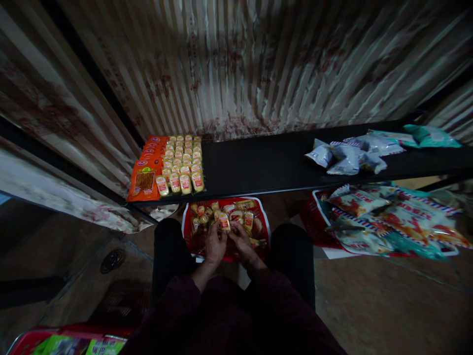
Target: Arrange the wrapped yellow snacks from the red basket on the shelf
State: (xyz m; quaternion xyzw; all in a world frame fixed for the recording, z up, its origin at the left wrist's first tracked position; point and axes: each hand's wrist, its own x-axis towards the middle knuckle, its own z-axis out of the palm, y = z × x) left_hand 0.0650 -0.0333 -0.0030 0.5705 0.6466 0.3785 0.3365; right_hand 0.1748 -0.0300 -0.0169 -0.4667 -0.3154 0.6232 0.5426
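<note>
Over a red basket [266, 217] between my knees, I hold a small wrapped snack cake [224, 222] with a yellow body and a red-and-white label. My left hand [216, 242] pinches its left side. The fingers of my right hand [241, 240] are closed at its lower right edge. More wrapped yellow cakes [249, 220] lie loose in the basket below. On the black shelf [254, 165] ahead, similar cakes [185, 182] stand in neat rows. Orange snack packets [145, 180] are lined up at their left.
White and blue bags [345, 158] and a teal bag [430, 136] lie at the shelf's right. Below them, another red basket [317, 224] overflows with snack bags [414, 217]. A basket with green packets [61, 345] is at lower left. A pleated curtain [236, 64] hangs behind.
</note>
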